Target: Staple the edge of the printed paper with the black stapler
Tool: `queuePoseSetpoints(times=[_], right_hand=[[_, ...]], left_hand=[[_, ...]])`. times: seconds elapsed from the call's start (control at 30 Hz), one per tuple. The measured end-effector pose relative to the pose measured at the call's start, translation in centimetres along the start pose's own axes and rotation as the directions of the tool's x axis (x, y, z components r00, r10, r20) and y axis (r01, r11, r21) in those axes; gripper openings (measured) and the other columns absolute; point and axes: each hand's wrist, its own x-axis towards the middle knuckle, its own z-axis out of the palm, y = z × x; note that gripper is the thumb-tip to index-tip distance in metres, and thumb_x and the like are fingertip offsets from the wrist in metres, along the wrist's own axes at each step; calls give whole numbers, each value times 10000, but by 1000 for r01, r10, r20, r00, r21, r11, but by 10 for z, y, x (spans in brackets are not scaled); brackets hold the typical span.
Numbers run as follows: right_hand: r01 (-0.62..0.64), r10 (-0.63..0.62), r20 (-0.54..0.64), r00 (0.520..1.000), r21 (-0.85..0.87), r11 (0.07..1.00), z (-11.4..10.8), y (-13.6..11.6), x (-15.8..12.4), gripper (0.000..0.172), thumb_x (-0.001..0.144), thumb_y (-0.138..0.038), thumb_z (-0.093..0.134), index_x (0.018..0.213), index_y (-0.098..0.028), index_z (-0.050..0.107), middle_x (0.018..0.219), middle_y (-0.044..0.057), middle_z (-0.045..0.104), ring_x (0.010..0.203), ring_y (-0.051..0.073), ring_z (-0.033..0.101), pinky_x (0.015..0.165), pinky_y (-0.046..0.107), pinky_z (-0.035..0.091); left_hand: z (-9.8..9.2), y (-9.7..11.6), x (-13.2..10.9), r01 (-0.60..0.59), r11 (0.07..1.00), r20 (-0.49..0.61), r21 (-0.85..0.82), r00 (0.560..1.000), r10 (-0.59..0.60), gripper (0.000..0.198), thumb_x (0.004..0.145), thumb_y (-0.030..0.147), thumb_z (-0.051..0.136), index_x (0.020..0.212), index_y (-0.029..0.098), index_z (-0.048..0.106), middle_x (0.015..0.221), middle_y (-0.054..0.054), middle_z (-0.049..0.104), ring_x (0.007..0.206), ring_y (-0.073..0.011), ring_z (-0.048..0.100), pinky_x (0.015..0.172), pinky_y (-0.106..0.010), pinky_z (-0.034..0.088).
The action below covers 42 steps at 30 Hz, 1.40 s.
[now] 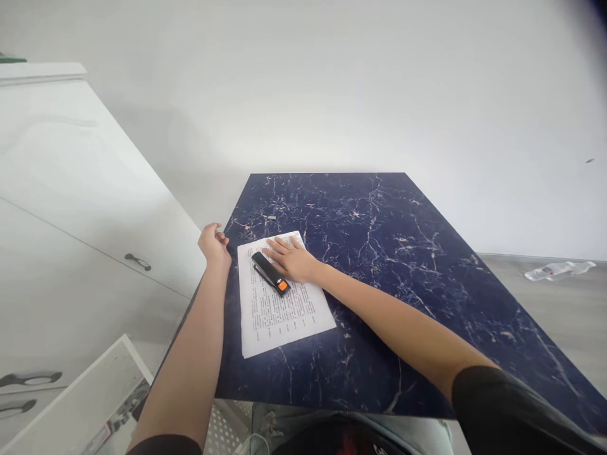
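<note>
A printed sheet of paper (284, 316) lies slightly turned on the dark blue marbled table (360, 208). On the paper rests a black stapler (270, 273) with an orange patch at its near end. My right hand (294, 260) lies flat on the upper right of the paper, fingers spread, just beside the stapler. At the table's left edge is my left hand (215, 245), its fingers loosely curled and apart, with nothing visible in it. A small grey piece (272, 218) sits on the table beyond the paper.
White cabinets (95, 189) with dark handles stand at the left, close to my left arm. An open drawer (95, 404) shows at the lower left. A white wall rises behind the table. A clear plastic item (559, 270) lies on the floor at the right.
</note>
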Motion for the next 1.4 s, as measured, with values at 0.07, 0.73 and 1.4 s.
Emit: queuePoseSetpoints(times=[0.07,0.73,1.4], right_hand=[[-31,31,-4,1000,-25,999,0,4,-19,601,1121,-437,348,1655,-162,377,1748,142,266,1621,365,231,1298,642,163],[-357,481,-259,838,407,841,-56,17,-151,460,1105,-422,359,1404,-171,602,1419,144,659,1334,304,597,1153,507,462],[-268,401,-203,893,475,838,-45,-12,-162,384,918,-233,619,1290,-229,523,1150,102,683,1091,293,607,961,491,529]], left_hand=[[2,0,-4,-11,1000,18,17,1000,11,182,606,272,674,726,165,589,845,9,562,532,-38,435,432,-198,271],[58,-23,-162,-842,466,951,272,309,4,209,1029,238,509,1157,219,673,1203,-113,658,1162,-286,607,1062,-476,475],[45,-37,-147,-882,362,953,303,293,-82,300,1027,310,537,1292,262,667,1414,-128,617,1336,-347,563,1169,-585,425]])
